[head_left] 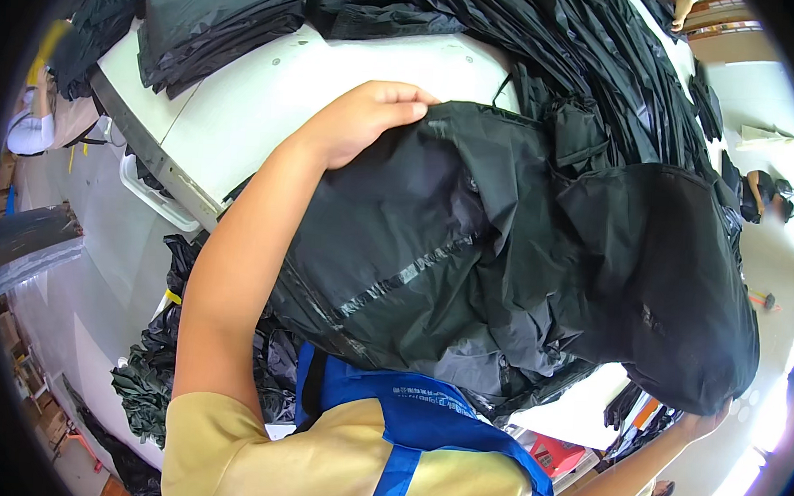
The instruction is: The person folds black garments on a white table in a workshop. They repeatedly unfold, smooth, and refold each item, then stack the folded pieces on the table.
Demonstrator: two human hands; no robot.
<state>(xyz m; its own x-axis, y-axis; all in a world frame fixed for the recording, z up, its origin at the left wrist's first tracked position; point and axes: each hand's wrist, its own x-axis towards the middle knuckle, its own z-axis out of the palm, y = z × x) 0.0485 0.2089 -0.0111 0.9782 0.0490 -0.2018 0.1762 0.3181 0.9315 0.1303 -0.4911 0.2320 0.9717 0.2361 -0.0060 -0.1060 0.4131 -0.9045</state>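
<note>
A black garment [415, 231] of thin, slightly shiny cloth is spread out in front of me, with glossy strips along its seams. At its far left edge my left hand [372, 118] is closed, the thumb and fingers pinching the cloth. The garment's right part bulges out and hangs rounded at the far right. There my right hand [706, 424] grips its lower right edge; most of its fingers are hidden by the cloth. Folds cover the middle of the garment, so its full shape cannot be told.
Behind the garment is a white table [271, 87] with a folded black stack [221, 23] and a long pile of black garments [592, 53]. More crumpled black cloth [147, 388] lies at my lower left. A red plastic container [554, 454] stands near my right. Other people are farther off.
</note>
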